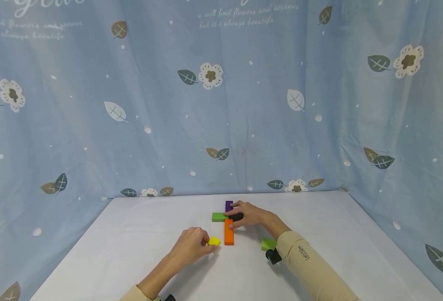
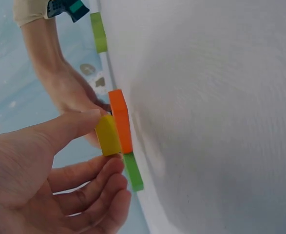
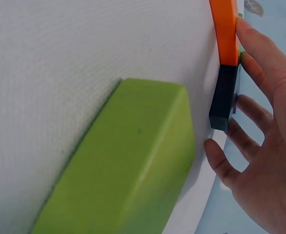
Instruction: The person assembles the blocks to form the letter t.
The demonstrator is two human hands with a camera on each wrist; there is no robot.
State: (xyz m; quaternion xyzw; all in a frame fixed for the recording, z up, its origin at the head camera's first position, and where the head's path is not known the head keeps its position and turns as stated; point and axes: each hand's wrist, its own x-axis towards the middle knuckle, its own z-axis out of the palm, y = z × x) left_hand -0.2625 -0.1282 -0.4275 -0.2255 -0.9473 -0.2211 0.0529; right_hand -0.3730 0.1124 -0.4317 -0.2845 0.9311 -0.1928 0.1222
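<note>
My left hand [image 1: 192, 246] pinches a small yellow block [image 2: 107, 135] between thumb and fingertips, left of an orange block [image 1: 229, 232]. The orange block lies lengthwise on the table, touching or very near a green block [image 1: 219, 217] and a black block [image 3: 224, 97]. Beyond them a purple block [image 1: 229, 205] points toward the back. Over this group reaches my right hand [image 1: 249, 214], its thumb at the orange block's side and its other fingers loosely spread around the black block and by the purple one. It partly hides the black and purple blocks.
A lighter green block [image 1: 268, 244] lies on the white table [image 1: 149, 221] beside my right forearm, close to the wrist camera [image 1: 273, 256]. A blue curtain [image 1: 244, 104] with leaf and flower prints hangs behind the table and along both sides.
</note>
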